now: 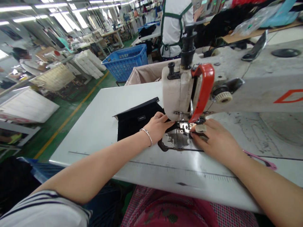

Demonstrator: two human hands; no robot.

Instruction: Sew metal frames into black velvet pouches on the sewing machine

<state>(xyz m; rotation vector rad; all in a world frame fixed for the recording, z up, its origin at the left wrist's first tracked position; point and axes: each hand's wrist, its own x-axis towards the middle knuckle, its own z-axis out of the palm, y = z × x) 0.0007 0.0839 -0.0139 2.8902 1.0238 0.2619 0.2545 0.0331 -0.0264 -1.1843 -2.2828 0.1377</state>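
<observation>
A sewing machine (175, 91) with a red guard over its needle area stands on the white table. To the left of its needle plate (176, 140) lies a black cloth piece (129, 126) with a small label and a raised, folded back edge. My left hand (159, 126), a bracelet at its wrist, is closed over the cloth's right end, fingertips close to the presser foot (183, 127). My right hand (213, 138) is at the foot's right side, thumb and fingers drawn together. Whatever is between them is too small or hidden to make out.
Pink-handled snips (261, 160) lie beside my right forearm. Behind the table are a beige cloth-lined bin (144, 74) and a blue plastic basket (129, 61). A person in a green-strapped apron (174, 28) stands beyond the machine.
</observation>
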